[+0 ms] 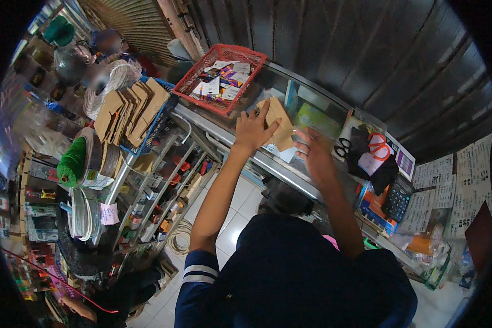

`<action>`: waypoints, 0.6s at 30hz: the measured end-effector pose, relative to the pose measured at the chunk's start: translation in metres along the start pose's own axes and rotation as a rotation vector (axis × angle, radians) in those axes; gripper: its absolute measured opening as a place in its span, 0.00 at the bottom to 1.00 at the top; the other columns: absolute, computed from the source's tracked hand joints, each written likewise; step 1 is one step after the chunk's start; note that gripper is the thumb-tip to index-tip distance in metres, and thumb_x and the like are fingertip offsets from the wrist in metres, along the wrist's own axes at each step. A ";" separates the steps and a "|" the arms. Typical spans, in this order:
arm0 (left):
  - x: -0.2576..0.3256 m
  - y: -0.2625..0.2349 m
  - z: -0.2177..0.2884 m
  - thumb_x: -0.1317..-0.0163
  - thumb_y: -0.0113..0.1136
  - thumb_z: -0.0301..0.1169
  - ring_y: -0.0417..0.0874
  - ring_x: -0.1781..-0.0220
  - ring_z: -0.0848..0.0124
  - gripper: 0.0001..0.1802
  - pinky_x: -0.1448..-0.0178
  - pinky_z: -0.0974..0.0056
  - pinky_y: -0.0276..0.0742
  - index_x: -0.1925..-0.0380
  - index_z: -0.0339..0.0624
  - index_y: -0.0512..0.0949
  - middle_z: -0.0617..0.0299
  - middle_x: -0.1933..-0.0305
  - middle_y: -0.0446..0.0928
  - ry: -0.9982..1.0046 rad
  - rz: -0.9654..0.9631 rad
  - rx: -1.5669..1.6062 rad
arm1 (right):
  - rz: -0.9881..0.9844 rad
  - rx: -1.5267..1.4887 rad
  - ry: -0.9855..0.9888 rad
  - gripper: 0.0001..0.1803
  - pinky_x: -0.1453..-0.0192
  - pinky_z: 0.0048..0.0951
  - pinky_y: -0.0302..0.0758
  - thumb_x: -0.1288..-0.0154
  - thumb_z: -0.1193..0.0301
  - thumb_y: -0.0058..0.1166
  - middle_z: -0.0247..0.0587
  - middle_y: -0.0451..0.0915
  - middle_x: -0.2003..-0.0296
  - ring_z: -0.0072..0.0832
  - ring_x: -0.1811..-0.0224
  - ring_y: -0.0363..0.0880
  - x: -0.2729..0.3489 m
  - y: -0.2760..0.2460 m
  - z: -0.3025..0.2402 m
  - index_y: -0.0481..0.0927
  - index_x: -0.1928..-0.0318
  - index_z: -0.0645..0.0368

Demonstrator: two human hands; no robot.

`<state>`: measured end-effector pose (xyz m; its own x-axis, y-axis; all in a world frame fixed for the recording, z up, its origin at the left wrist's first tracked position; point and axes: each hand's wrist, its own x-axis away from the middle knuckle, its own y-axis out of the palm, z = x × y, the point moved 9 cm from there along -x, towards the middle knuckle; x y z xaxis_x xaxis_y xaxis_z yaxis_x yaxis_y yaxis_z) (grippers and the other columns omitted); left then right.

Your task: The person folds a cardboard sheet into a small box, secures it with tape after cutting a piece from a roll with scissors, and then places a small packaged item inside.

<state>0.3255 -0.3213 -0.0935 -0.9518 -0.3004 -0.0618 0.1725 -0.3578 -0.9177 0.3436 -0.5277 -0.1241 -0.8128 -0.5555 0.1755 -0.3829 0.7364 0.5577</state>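
Brown paper envelopes (279,123) lie in a small loose stack on the glass-topped desk (311,117), and everything else is placed from them. Pressed flat on the stack's near-left part is the left hand (251,131), fingers spread wide and gripping nothing, its bare forearm running back toward a dark sleeve with white stripes. Just right of the envelopes the right hand (314,156) hovers over the glass, blurred, its fingers loosely open; whether it touches the stack or holds anything cannot be told. Beyond the envelopes and slightly left sits a red plastic basket (202,71) filled with small printed cards and packets. Farther left of the envelopes, a blue crate (156,131) carries upright folded cardboard pieces (128,112), with a coil of white cord (112,82) behind it and a spool of green twine (71,161) below. Well to the right of the envelopes lie orange-handled scissors (378,145) on dark cloth, and past them a black calculator (398,198) beside handwritten paper sheets (448,186). Below the envelopes, under the desk edge, shelves of small hardware goods (164,191) descend toward a white tiled floor (240,208).
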 end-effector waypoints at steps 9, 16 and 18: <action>-0.001 0.001 0.000 0.35 0.46 0.70 0.72 0.39 0.37 0.47 0.35 0.41 0.67 0.21 0.63 0.56 0.38 0.39 0.75 0.001 -0.006 -0.023 | -0.064 -0.008 0.029 0.29 0.40 0.38 0.70 0.25 0.64 0.50 0.50 0.68 0.29 0.38 0.43 0.77 0.015 0.028 0.006 0.63 0.29 0.62; 0.001 -0.001 -0.001 0.35 0.46 0.69 0.74 0.42 0.39 0.46 0.36 0.41 0.68 0.21 0.63 0.56 0.39 0.41 0.76 0.020 0.032 -0.039 | -0.079 -0.072 0.079 0.35 0.36 0.41 0.68 0.27 0.58 0.50 0.50 0.64 0.27 0.41 0.38 0.75 0.013 0.034 0.012 0.59 0.26 0.60; 0.000 0.000 -0.001 0.35 0.46 0.69 0.74 0.42 0.40 0.46 0.37 0.42 0.68 0.21 0.63 0.56 0.39 0.41 0.76 0.021 0.024 -0.038 | -0.117 -0.130 0.102 0.40 0.32 0.44 0.64 0.28 0.53 0.50 0.51 0.61 0.25 0.43 0.33 0.71 0.016 0.038 0.012 0.55 0.24 0.60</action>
<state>0.3250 -0.3210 -0.0939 -0.9527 -0.2898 -0.0913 0.1854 -0.3165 -0.9303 0.3112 -0.5039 -0.1097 -0.7147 -0.6758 0.1806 -0.4069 0.6117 0.6784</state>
